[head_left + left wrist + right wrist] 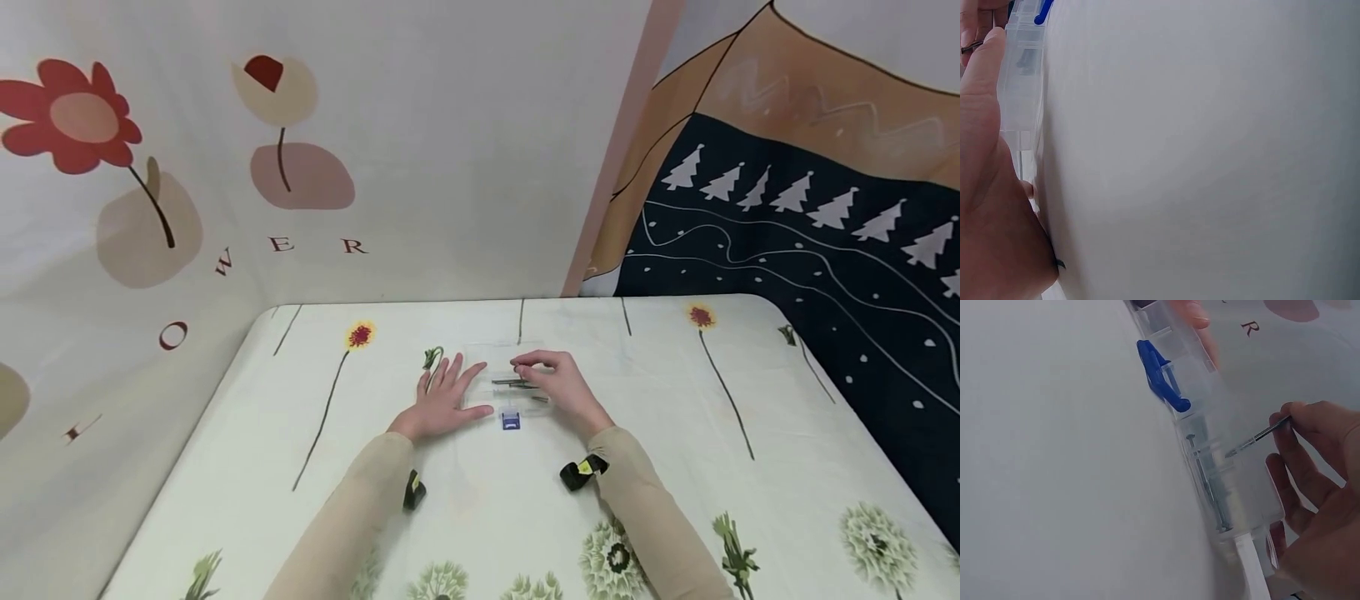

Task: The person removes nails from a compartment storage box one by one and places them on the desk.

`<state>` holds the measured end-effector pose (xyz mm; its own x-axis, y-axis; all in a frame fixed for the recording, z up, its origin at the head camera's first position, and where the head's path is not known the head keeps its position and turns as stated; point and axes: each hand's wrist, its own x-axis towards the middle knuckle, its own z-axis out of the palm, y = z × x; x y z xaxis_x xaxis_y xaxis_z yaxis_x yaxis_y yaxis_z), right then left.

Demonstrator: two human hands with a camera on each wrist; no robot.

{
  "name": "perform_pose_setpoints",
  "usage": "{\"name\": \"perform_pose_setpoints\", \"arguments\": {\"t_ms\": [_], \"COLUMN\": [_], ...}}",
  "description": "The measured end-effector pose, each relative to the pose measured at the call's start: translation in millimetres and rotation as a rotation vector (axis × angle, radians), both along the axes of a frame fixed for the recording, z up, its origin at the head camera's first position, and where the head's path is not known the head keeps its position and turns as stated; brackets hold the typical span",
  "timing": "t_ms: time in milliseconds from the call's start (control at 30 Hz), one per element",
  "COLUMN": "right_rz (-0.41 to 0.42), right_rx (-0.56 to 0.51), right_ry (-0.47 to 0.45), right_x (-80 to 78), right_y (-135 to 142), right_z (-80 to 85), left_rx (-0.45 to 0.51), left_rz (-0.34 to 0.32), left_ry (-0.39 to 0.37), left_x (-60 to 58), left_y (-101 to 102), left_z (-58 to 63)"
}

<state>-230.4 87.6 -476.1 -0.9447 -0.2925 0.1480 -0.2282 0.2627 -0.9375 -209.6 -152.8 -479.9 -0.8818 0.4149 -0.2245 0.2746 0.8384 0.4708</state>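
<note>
Now the right hand [561, 388] pinches a slim metal rod [1261, 435] over the clear plastic box [1254, 490] with its blue clip [1159, 380]; the left hand [441, 407] spreads released fingers alongside.

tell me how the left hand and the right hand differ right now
Fingers: the left hand has its fingers spread, while the right hand has its fingers bent in.
Load: the right hand pinches a thin metal piece; the left hand grips nothing.
Place: the left hand lies at the left side of the clear box, the right hand at its right.
Shared: both are bare, below beige sleeves.
</note>
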Motion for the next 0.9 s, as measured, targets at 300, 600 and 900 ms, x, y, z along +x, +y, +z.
{"name": "perform_pose_setpoints", "arguments": {"t_ms": [300, 600, 900], "right_rz": [0.041, 0.067, 0.058], "right_rx": [0.020, 0.065, 0.097], "right_ry": [0.084, 0.134, 0.124], "right_x": [-2.4, -3.8, -4.7], "right_y": [3, 13, 27], "right_z": [4.8, 7.5, 9.7], "left_rx": [0.030, 0.028, 0.024], "left_rz": [-0.004, -0.002, -0.003], "left_ry": [0.034, 0.058, 0.036], "left_x": [2.1, 0.8, -0.4], "left_y": [1, 0, 0], "left_z": [0.6, 0.8, 1.0]}}
